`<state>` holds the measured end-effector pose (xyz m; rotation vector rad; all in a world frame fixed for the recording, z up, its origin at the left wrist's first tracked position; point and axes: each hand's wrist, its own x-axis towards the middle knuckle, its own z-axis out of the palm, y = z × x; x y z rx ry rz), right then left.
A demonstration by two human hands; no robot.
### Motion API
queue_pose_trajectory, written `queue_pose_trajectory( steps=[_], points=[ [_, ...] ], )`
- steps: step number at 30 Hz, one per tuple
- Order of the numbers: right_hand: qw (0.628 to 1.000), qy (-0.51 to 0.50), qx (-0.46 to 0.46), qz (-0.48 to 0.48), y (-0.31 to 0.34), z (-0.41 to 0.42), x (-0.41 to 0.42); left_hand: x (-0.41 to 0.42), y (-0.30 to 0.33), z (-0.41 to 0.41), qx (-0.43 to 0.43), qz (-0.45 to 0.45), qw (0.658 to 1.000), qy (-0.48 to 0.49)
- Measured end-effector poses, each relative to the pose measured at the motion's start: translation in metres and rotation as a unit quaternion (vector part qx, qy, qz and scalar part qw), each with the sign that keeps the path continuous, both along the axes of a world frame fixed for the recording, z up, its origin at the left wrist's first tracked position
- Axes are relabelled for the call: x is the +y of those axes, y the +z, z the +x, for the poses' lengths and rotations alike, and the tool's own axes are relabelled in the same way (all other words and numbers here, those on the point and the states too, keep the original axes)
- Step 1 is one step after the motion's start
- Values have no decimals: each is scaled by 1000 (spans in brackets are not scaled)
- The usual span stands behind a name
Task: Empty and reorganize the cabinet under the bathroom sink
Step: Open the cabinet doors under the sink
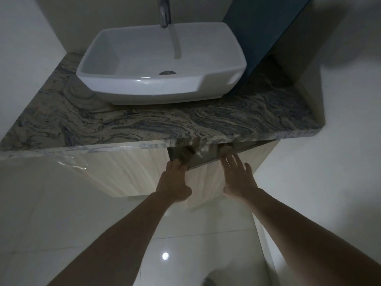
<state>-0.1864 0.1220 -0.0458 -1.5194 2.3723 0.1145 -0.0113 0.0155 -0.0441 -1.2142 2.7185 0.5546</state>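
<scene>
A: How far along is it?

B: Barely begun, I'd say. The cabinet sits under the table with the sink. Its door is only part open.

A: And the hands?

B: The left hand grips the door's top edge; the right hand is spread flat, holding nothing.

A: Anything out yet?

B: Nothing visible. The inside is too dark to read.

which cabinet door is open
The right door, swung out with the left hand gripping its top edge; the left door sits flush and shut.
</scene>
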Motion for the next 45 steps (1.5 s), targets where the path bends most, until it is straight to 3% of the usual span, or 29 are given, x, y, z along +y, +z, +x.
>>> queue_pose_trajectory(
  steps=[3, 8, 14, 16, 19, 30, 33, 38, 45],
  points=[
    [998, -33, -37, -33, -6, 12, 25, 24, 5, 8, 43, 106, 993, 35],
    [969, -164, -173, -65, -2, 23, 65, 65, 8, 9, 75, 245, 965, 49],
    [887, -326, -297, -136, 3, 13, 113, 141, 8, -10, 137, 412, 898, 73],
    [859, -367, -325, -149, 9, 3, 132, 169, 6, -21, 140, 475, 865, 80],
    [822, -409, -364, -157, 14, -17, 166, 206, -4, -40, 125, 513, 846, 74],
    [926, -305, -212, -70, 26, -71, 234, 284, -8, -115, 104, 521, 847, 19],
    [935, -291, -198, -53, 28, -77, 240, 289, -5, -121, 93, 509, 855, 36],
    [946, -272, -177, -13, 42, -78, 244, 274, -1, -115, 73, 451, 887, 73],
    [957, -247, -143, 42, 62, -80, 239, 214, 14, -88, 41, 295, 951, 77]
  ],
)
